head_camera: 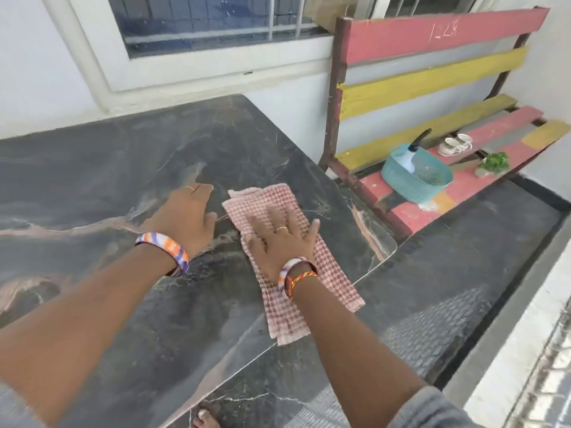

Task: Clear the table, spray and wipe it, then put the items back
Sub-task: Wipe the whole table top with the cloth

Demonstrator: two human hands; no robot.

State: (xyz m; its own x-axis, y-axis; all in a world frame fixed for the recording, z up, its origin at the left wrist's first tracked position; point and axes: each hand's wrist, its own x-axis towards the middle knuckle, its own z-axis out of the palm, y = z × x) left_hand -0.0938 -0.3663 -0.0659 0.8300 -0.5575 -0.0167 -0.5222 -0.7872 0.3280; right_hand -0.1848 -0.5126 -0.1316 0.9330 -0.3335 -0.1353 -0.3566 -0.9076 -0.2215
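A dark marble-patterned table [123, 168] fills the left and middle of the view. A red-and-white checked cloth [272, 202] lies flat on it near the right edge. My right hand [282, 239] presses on the cloth with fingers spread straight. My left hand [185, 217] rests flat on the bare tabletop just left of the cloth. On the bench to the right stand a teal basket [411, 180] holding a spray bottle [409, 156], two white cups [455, 145] and a small green plant [492, 163].
A red and yellow slatted bench [432, 84] stands right of the table against the wall. Behind the table is a window [197, 23]. A dark floor [448, 273] lies below the table's right edge, where my toes [205, 417] show.
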